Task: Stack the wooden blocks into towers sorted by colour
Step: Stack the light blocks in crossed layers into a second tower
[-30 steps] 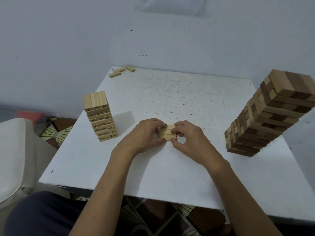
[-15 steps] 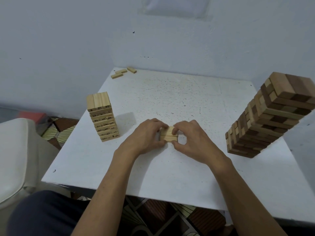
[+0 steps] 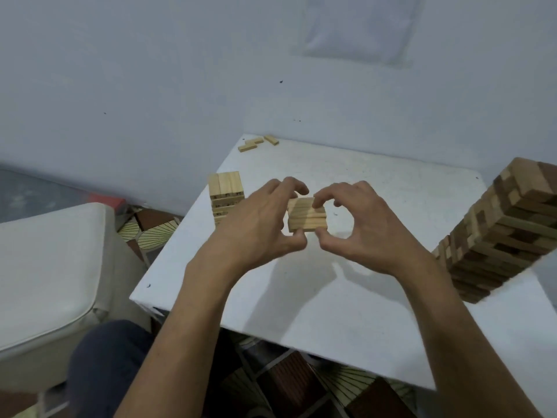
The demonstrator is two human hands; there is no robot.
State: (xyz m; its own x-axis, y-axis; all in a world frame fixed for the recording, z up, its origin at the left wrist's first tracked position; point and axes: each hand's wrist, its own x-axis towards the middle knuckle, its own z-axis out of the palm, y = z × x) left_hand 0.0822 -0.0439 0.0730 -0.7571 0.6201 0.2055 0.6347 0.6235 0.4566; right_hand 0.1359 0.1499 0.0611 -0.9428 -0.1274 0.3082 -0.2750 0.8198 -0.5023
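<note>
Left hand [image 3: 259, 227] curled round a bundle [image 3: 307, 217] of pale blocks: fingers over the far top edge, thumb on the near bottom edge. Right hand [image 3: 361, 227] pinches the same bundle from the other side, index on top, thumb at the near lower corner, other fingers loosely curled. I hold the bundle between both hands, off the table [image 3: 331, 312], above its middle, with a shadow under it.

Bundle: flat rectangular pale wood pieces in layers, grain visible, edges squared.

Pale tower [image 3: 226, 191] stands on the table's left, its right side and lower part hidden by my left hand. Mixed tower [image 3: 506, 233], light and dark brown, stands at the right edge, blurred. Three loose blocks [image 3: 256, 143] lie at the far corner. Table is white, speckled. White padded seat [image 3: 51, 267] is at left, patterned floor tiles [image 3: 144, 230] below.
</note>
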